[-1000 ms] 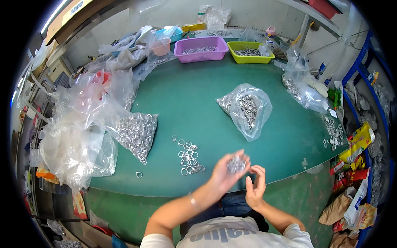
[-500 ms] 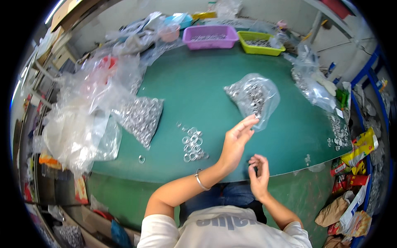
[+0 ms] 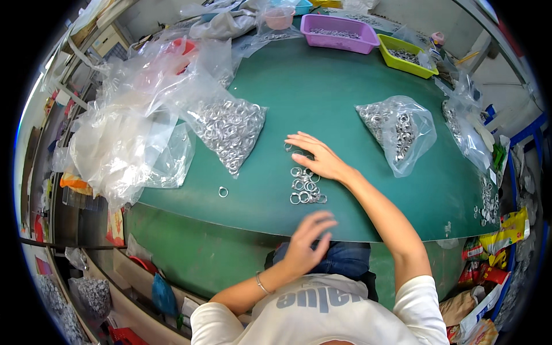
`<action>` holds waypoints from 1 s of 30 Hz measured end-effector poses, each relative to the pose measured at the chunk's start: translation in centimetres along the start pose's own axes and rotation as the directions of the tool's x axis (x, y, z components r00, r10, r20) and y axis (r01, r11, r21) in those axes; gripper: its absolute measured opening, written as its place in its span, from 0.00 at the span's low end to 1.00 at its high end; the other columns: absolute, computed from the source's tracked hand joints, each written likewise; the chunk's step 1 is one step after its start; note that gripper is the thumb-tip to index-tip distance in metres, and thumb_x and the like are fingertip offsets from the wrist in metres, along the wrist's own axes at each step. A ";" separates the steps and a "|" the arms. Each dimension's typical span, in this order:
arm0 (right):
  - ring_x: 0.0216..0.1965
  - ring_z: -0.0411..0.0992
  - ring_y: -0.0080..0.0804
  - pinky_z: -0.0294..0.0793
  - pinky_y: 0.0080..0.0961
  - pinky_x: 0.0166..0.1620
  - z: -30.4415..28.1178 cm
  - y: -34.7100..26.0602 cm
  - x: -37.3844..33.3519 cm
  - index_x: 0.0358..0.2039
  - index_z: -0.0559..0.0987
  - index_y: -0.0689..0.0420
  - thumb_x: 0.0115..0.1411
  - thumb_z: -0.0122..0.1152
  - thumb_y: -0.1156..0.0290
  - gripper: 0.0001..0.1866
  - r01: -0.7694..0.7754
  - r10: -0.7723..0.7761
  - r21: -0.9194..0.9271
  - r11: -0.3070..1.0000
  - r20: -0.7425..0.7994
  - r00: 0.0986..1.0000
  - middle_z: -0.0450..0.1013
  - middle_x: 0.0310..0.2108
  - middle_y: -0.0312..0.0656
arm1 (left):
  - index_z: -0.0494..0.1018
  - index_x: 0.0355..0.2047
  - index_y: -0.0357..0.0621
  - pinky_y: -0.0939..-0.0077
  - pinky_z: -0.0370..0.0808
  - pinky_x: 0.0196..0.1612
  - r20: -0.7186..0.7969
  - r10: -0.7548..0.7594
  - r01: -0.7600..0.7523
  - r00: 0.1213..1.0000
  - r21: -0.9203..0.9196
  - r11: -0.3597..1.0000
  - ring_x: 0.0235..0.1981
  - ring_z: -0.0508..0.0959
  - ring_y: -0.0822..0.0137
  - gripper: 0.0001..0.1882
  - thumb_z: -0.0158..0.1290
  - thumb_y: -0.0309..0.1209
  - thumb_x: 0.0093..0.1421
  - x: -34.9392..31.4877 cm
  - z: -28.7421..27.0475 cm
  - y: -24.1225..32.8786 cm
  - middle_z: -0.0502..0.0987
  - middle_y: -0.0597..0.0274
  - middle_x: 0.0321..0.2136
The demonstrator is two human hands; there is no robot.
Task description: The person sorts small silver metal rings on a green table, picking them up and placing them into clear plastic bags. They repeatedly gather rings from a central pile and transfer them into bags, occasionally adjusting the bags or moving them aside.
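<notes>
On the green table lies a small pile of silver metal rings [image 3: 305,185]. My right hand [image 3: 325,162] reaches over its far end, fingers stretched and thumb apart, with a few rings by the fingertips. Nearer the front edge my left hand [image 3: 307,244] is blurred by motion; its fingers look apart and nothing shows in them. To the left of the pile sits a full clear bag of rings [image 3: 233,129]. A second clear bag [image 3: 397,129], partly filled with metal rings, lies to the right, away from both hands. One single ring [image 3: 223,191] rests alone at the left.
Crumpled clear plastic bags [image 3: 132,144] cover the table's left side. A purple basin [image 3: 339,34] and a yellow-green basin [image 3: 407,56], both holding small metal parts, stand at the back. More loose rings [image 3: 489,201] and a bag [image 3: 468,129] lie along the right edge.
My left hand has drawn back from the right-hand bag to the table's front edge. My right hand has moved forward and left onto the ring pile. The whole view has shifted.
</notes>
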State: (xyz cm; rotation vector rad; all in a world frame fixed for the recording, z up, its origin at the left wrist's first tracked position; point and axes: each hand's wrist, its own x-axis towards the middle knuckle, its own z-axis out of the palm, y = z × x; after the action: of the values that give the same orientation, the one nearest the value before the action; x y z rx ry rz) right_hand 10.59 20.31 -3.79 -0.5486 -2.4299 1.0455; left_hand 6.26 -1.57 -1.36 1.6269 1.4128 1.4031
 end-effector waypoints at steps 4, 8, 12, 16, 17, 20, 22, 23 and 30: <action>0.65 0.52 0.44 0.48 0.42 0.65 1.9 0.2 1.5 0.52 0.73 0.54 0.59 0.54 0.51 0.26 0.053 -0.035 -0.082 0.995 0.208 0.977 0.62 0.60 0.44 | 0.72 0.45 0.36 0.72 0.71 0.48 0.510 -0.301 0.533 0.806 -0.403 0.744 0.45 0.76 0.64 0.12 0.46 0.22 0.62 -3.3 1.4 -2.2 0.75 0.54 0.42; 0.65 0.52 0.44 0.46 0.44 0.66 0.6 -2.0 -1.0 0.49 0.76 0.54 0.56 0.57 0.49 0.26 0.098 -0.064 -0.087 0.991 0.336 0.940 0.63 0.59 0.44 | 0.69 0.48 0.30 0.71 0.72 0.50 0.644 -0.391 0.751 0.657 -0.605 0.265 0.45 0.76 0.62 0.15 0.43 0.28 0.66 -5.0 2.2 -4.5 0.75 0.50 0.43; 0.62 0.56 0.45 0.51 0.44 0.64 0.4 -3.2 -5.0 0.48 0.76 0.54 0.51 0.64 0.52 0.27 0.156 -0.114 -0.140 0.978 0.271 0.956 0.66 0.55 0.44 | 0.63 0.52 0.24 0.64 0.69 0.56 0.746 -0.377 0.746 0.549 -0.641 -0.183 0.51 0.72 0.54 0.20 0.41 0.31 0.66 -5.0 1.5 -5.4 0.71 0.41 0.49; 0.61 0.57 0.45 0.55 0.43 0.61 -0.1 -3.6 -8.3 0.50 0.74 0.53 0.47 0.68 0.56 0.29 0.144 -0.104 -0.189 0.971 0.205 0.973 0.64 0.56 0.42 | 0.58 0.55 0.23 0.60 0.63 0.61 0.801 -0.327 0.718 0.502 -0.597 -0.358 0.58 0.66 0.49 0.27 0.39 0.36 0.65 -4.4 1.6 -6.2 0.64 0.35 0.55; 0.60 0.58 0.45 0.56 0.43 0.60 -0.1 -4.0 -9.0 0.49 0.74 0.53 0.46 0.69 0.57 0.29 0.134 -0.095 -0.201 0.970 0.190 0.977 0.64 0.56 0.41 | 0.58 0.55 0.23 0.60 0.62 0.62 0.809 -0.310 0.709 0.500 -0.587 -0.391 0.59 0.65 0.49 0.28 0.38 0.38 0.64 -4.3 1.9 -6.7 0.63 0.34 0.56; 0.60 0.58 0.46 0.57 0.42 0.59 0.1 -5.0 -11.0 0.49 0.74 0.53 0.45 0.70 0.63 0.29 0.061 -0.036 -0.206 0.977 0.121 0.992 0.64 0.56 0.43 | 0.56 0.57 0.22 0.58 0.59 0.63 0.829 -0.200 0.677 0.522 -0.545 -0.494 0.61 0.61 0.47 0.34 0.33 0.46 0.66 -3.9 1.9 -7.3 0.58 0.33 0.58; 0.59 0.59 0.47 0.58 0.43 0.59 0.4 -5.5 -12.6 0.49 0.74 0.54 0.44 0.70 0.67 0.29 0.025 -0.011 -0.210 0.977 0.067 0.998 0.64 0.55 0.44 | 0.54 0.57 0.21 0.57 0.59 0.63 0.837 -0.135 0.664 0.531 -0.510 -0.547 0.61 0.60 0.46 0.36 0.31 0.49 0.66 -3.7 1.9 -7.4 0.56 0.33 0.59; 0.59 0.59 0.47 0.57 0.44 0.59 0.6 -5.8 -13.3 0.49 0.74 0.54 0.45 0.69 0.67 0.28 0.009 0.002 -0.231 0.973 0.048 0.999 0.64 0.55 0.45 | 0.53 0.57 0.21 0.57 0.59 0.63 0.841 -0.099 0.660 0.533 -0.486 -0.573 0.61 0.60 0.46 0.37 0.31 0.50 0.66 -3.6 2.1 -7.6 0.56 0.32 0.59; 0.58 0.59 0.49 0.57 0.50 0.59 2.8 -8.8 -17.4 0.48 0.74 0.54 0.45 0.66 0.71 0.27 -0.078 0.071 -0.276 0.958 -0.037 0.997 0.64 0.54 0.48 | 0.57 0.59 0.33 0.50 0.56 0.63 0.724 -0.031 0.484 0.689 -0.492 -0.723 0.59 0.63 0.46 0.35 0.31 0.53 0.65 -4.7 3.9 -8.4 0.60 0.39 0.58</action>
State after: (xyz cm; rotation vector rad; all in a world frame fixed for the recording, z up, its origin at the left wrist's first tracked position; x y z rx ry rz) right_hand 21.85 4.18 -2.97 -0.7457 -2.5660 0.7217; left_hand 7.49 -2.75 -11.62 -0.3219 -0.1554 0.9281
